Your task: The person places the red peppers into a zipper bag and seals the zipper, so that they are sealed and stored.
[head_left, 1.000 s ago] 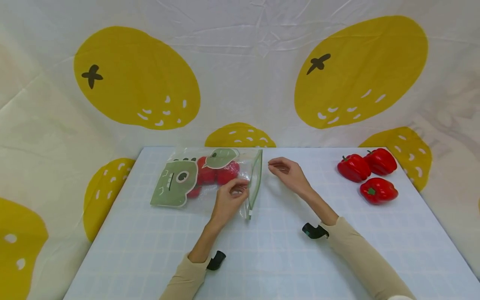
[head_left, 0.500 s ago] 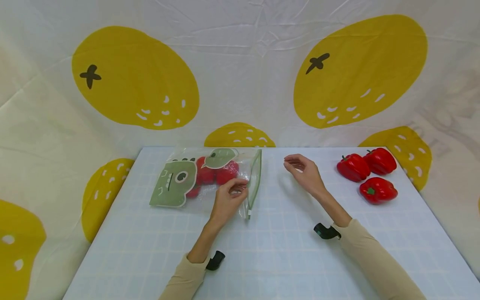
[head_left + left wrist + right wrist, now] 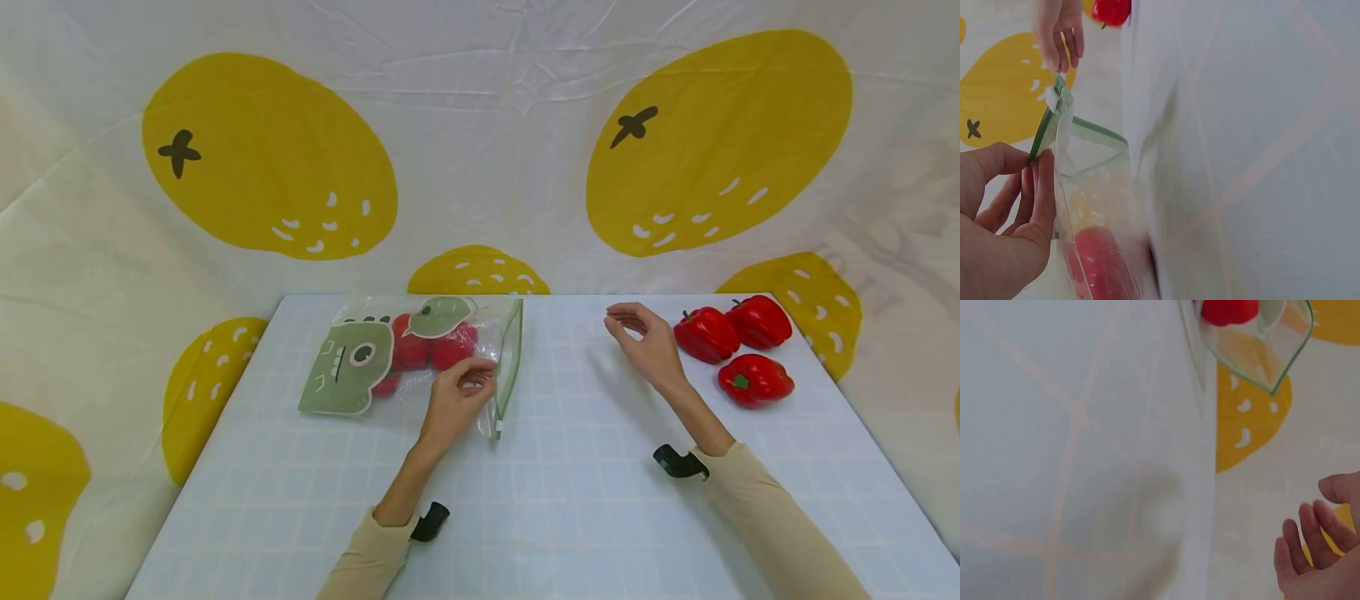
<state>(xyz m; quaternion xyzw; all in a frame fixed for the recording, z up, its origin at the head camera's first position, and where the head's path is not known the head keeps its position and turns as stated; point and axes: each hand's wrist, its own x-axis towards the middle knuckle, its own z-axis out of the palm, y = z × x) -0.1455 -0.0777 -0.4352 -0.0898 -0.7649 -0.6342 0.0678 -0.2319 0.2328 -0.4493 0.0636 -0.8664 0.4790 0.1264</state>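
A clear zip bag point(image 3: 442, 408) with a green dinosaur print lies on the left half of the table, several red peppers point(image 3: 453, 346) inside it. My left hand point(image 3: 459, 400) pinches the green zip edge point(image 3: 1040, 134) between thumb and fingers; the left wrist view shows the bag's mouth spread apart, with a white slider point(image 3: 1052, 100) on the rim. Over the table at right, my right hand point(image 3: 647, 346) holds nothing, its fingers loosely bent. Just right of it sit three loose red bell peppers point(image 3: 707, 336), the nearest one point(image 3: 756, 382) lying on its side.
The table point(image 3: 562, 517) has a pale blue checked cover. Behind it hangs a white cloth point(image 3: 495, 167) printed with large yellow fruits. Each wrist wears a small black camera, the left one point(image 3: 431, 522) and the right one point(image 3: 678, 462).
My right hand has moved away from the bag's mouth to the right, close to the loose peppers. The left hand and the bag have stayed in place.
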